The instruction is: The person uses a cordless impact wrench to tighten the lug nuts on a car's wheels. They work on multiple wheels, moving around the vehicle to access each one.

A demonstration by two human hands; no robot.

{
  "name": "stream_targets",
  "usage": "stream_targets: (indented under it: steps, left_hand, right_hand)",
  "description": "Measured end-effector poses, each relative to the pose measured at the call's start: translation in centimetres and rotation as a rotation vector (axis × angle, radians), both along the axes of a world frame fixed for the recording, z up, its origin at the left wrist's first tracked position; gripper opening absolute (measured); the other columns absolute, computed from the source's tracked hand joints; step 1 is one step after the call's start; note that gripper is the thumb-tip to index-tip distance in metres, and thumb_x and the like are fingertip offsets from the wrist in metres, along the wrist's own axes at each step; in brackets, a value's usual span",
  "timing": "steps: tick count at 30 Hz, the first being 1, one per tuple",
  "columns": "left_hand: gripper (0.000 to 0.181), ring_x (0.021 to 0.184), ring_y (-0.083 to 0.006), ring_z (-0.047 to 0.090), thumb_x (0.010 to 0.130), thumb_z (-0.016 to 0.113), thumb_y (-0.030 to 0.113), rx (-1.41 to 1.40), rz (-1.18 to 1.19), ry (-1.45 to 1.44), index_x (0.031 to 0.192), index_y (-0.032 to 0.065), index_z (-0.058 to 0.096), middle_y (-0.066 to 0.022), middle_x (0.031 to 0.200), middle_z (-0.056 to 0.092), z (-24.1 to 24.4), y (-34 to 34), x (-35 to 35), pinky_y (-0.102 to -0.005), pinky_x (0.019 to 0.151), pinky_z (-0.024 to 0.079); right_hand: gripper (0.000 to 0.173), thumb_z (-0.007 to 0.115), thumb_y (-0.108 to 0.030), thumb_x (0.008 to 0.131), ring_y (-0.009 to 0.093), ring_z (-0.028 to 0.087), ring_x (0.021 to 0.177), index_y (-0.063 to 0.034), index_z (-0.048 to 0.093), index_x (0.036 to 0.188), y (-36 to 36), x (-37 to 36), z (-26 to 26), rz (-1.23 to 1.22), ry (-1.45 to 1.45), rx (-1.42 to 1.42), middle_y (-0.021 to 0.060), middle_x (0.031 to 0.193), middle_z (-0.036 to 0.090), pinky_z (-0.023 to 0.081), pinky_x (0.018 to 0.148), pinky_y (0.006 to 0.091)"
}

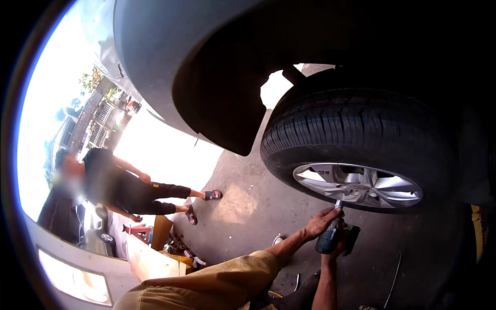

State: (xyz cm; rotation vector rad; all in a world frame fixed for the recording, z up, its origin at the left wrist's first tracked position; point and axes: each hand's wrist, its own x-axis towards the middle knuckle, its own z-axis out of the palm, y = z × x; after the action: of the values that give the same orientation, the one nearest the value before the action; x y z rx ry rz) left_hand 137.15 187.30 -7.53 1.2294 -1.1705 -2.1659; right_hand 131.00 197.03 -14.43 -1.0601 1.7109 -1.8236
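Note:
A cordless impact wrench (329,235) is held in both hands below the wheel. My left hand (322,223) grips its front end near the socket (338,203). Behind it my right hand (338,248) is around the handle, partly hidden by the tool's body. The socket points up at the lower rim of a silver alloy wheel (360,188); whether it touches a wheel nut I cannot tell. A black tire (348,128) surrounds the wheel, under the wheel arch of a grey car (155,50).
A person (124,186) in dark clothes and sandals stands at the left. Near the lower left are a red stand (139,232), a cardboard box (162,232) and a pile of metal parts (177,245). A thin metal rod (394,277) lies on the concrete floor (232,193).

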Motion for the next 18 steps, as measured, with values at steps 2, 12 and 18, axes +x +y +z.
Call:
stream_targets:
  steps: [2, 12, 18]
  left_hand:
    - [0.048, 0.1, -0.0158, 0.061, 0.101, 0.05, 0.045, -0.153, 0.021, -0.035, 0.114, -0.0003, 0.063, -0.0083, 0.099, 0.068, -0.2, 0.8, 1.6, -0.0299, 0.09, 0.045]
    - [0.056, 0.112, -0.0164, 0.057, 0.104, 0.039, 0.047, 0.289, 0.355, 0.212, 0.125, -0.0005, 0.058, -0.0108, 0.115, 0.065, 8.7, 2.7, 37.1, -0.031, 0.102, 0.04]
    - [0.04, 0.08, -0.0274, 0.064, 0.103, 0.045, 0.042, 0.245, 0.93, 0.521, 0.1, 0.0032, 0.054, -0.0123, 0.08, 0.061, 19.2, -10.1, 59.1, -0.0387, 0.076, 0.053]
  right_hand:
    - [0.032, 0.069, -0.015, 0.087, 0.025, 0.063, 0.097, -0.0058, 0.059, 0.116, 0.4, 0.6, -2.6, 0.054, 0.147, 0.099, 0.0117, 0.104, 0.063, 0.051, 0.079, 0.0371]
    - [0.027, 0.062, -0.019, 0.09, 0.025, 0.059, 0.097, -0.0065, 0.057, 0.114, -7.8, 28.6, 8.8, 0.913, -0.121, 0.521, 0.0082, 0.104, 0.06, 0.048, 0.083, 0.0365]
    - [0.026, 0.058, -0.019, 0.092, 0.024, 0.057, 0.1, -0.0063, 0.056, 0.115, -16.1, 50.3, 13.2, 1.202, -0.261, 0.671, 0.0085, 0.106, 0.058, 0.047, 0.086, 0.0356]
